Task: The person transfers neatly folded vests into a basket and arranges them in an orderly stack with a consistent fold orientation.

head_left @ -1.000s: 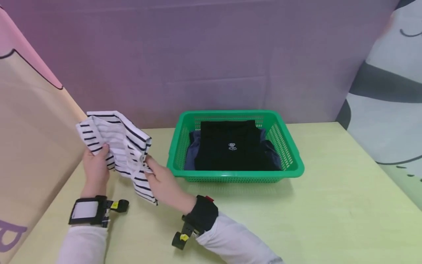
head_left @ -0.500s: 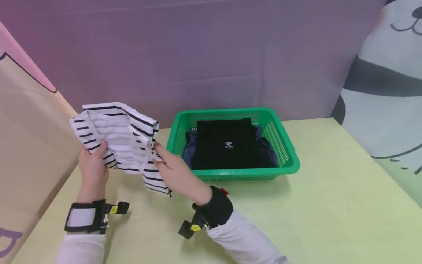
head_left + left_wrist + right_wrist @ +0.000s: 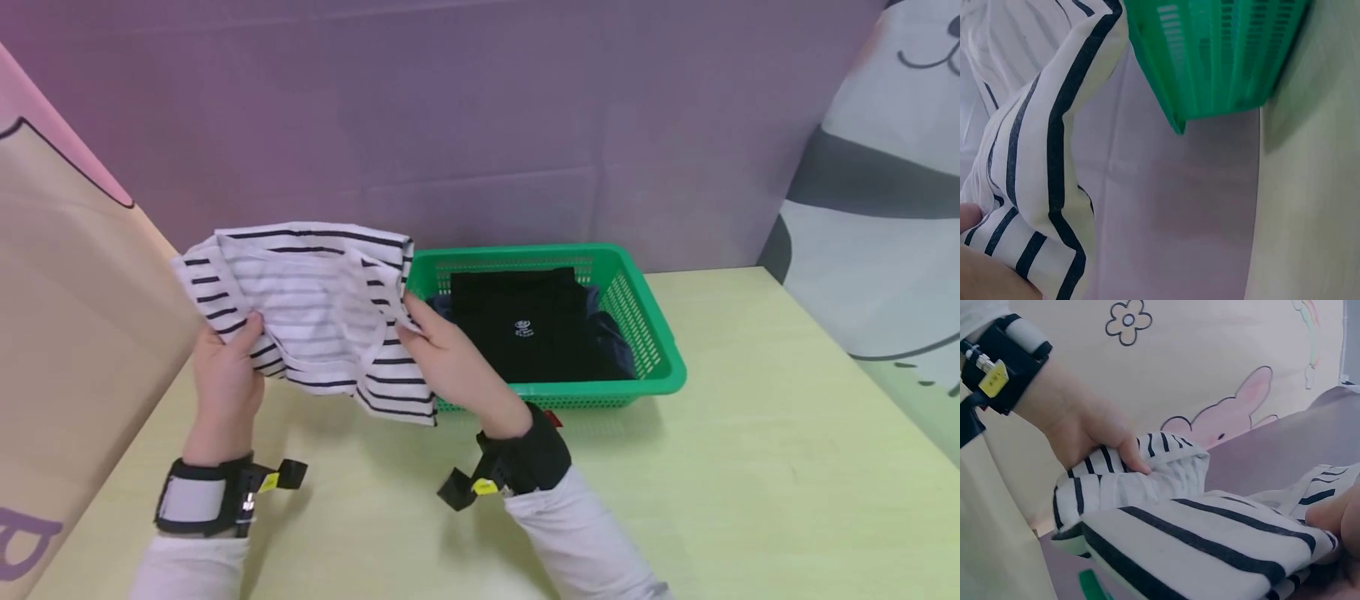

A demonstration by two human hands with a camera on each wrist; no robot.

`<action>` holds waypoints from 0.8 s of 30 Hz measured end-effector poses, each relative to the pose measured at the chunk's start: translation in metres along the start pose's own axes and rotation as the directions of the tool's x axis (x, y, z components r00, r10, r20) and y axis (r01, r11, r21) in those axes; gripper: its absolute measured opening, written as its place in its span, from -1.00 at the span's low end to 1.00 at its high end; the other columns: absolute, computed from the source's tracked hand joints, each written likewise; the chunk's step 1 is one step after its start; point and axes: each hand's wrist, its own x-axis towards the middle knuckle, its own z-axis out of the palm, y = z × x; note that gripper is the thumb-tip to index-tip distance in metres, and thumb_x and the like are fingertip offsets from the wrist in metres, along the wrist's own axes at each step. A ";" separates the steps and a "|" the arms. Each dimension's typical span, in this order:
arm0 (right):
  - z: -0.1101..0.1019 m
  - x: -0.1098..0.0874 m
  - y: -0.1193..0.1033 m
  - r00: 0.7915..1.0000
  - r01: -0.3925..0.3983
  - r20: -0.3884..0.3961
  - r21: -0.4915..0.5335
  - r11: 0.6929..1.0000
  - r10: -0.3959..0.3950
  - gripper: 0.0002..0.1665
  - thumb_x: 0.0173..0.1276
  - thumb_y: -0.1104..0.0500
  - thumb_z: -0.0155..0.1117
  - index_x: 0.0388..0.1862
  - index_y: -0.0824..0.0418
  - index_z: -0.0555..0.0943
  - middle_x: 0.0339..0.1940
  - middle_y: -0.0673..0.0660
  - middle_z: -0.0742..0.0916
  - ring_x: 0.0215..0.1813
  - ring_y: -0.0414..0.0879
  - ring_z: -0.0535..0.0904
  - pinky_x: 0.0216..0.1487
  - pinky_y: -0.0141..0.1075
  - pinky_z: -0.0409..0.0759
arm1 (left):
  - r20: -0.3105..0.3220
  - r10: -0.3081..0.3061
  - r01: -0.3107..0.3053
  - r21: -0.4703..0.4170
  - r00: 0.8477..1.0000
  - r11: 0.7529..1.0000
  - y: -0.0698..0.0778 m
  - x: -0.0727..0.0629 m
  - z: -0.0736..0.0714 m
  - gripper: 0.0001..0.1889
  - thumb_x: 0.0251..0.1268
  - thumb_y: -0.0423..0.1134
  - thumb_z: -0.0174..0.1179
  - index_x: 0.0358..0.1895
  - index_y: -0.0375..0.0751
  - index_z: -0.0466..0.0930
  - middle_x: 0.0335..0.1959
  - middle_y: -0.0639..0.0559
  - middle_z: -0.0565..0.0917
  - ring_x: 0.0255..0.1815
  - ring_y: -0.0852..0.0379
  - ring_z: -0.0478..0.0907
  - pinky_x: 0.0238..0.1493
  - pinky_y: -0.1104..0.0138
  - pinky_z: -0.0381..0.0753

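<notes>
Both hands hold up a white garment with black stripes point(image 3: 300, 300), raised over the left part of the table. My left hand point(image 3: 228, 379) pinches its left side, thumb on the near face. The right hand point(image 3: 450, 354) grips the other side, close to the basket's left end. Between the hands the cloth spreads out and sags, its pale inner side showing. In the right wrist view the left thumb presses the striped cloth point(image 3: 1197, 544), and part of the right hand point(image 3: 1338, 531) shows at the edge. The fingers behind the cloth are hidden.
A green plastic basket point(image 3: 660, 333) stands at the table's back. Inside lie a folded black garment point(image 3: 517, 333) with a small white print and dark blue cloth point(image 3: 611, 342). Fabric backdrops rise behind and beside the pale yellow table point(image 3: 750, 467).
My right hand has moved right and slightly up, away from the left. The striped garment is stretched wider and now overlaps the basket's left end. The left hand keeps its hold.
</notes>
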 end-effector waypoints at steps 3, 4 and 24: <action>-0.011 -0.001 0.003 1.000 0.012 -0.006 0.003 1.000 -0.012 -0.39 0.53 0.19 -0.18 0.52 0.01 0.06 0.41 0.08 0.40 0.32 -0.07 0.40 0.30 -0.12 0.40 | 0.023 -0.022 0.022 0.007 1.000 1.000 0.001 -0.005 0.006 -0.83 0.22 -0.52 0.16 -0.19 -0.21 0.56 -0.28 0.06 0.64 -0.27 0.24 0.58 -0.21 0.51 0.57; -0.015 -0.001 0.004 1.000 0.011 -0.006 0.005 1.000 -0.011 -0.38 0.53 0.19 -0.18 0.53 0.01 0.06 0.42 0.07 0.39 0.34 -0.07 0.38 0.32 -0.12 0.38 | 0.029 -0.027 0.027 0.011 0.999 1.000 0.002 -0.006 0.007 -0.82 0.22 -0.52 0.15 -0.17 -0.21 0.56 -0.27 0.07 0.64 -0.26 0.24 0.59 -0.20 0.51 0.57; -0.082 -0.022 0.021 0.997 -0.074 -0.019 0.089 0.993 0.076 -0.37 0.55 0.15 -0.18 0.53 -0.08 -0.01 0.46 0.06 0.31 0.27 0.02 0.43 0.19 -0.03 0.47 | 0.431 -0.135 0.125 0.051 0.892 0.991 0.005 -0.026 0.016 -0.72 0.36 -0.50 -0.02 0.06 -0.17 0.38 -0.06 0.09 0.55 -0.09 0.23 0.53 -0.02 0.45 0.55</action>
